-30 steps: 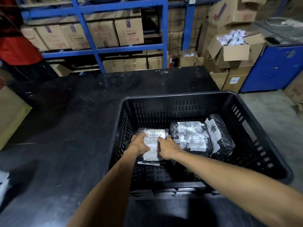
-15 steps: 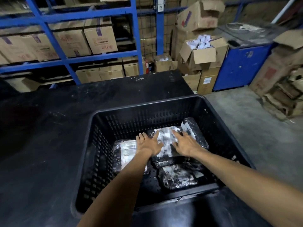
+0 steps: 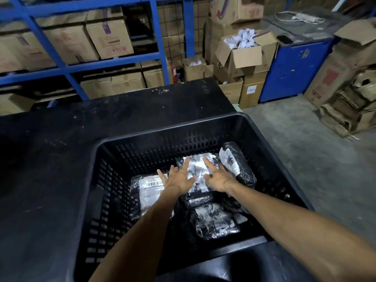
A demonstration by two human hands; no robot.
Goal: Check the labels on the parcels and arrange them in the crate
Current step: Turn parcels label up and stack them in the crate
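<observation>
With my left hand (image 3: 179, 180) and right hand (image 3: 218, 180) spread flat, gripping nothing, on the middle parcel (image 3: 196, 169) in the black crate (image 3: 142, 151), its slick wrap could slide toward the tilted parcel at two o'clock (image 3: 240, 165).

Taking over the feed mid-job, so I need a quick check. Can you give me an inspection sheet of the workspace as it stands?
Surface: black table, scuffed.
Job's things: black crate on the table holding four wrapped parcels, labels up.
Clutter: nothing seen on the table.
Grippers: left hand and right hand open, fingers spread over the middle parcel.
Cables: nothing seen.
Surroundings: blue shelves with cardboard boxes; blue cabinet; concrete floor.
</observation>
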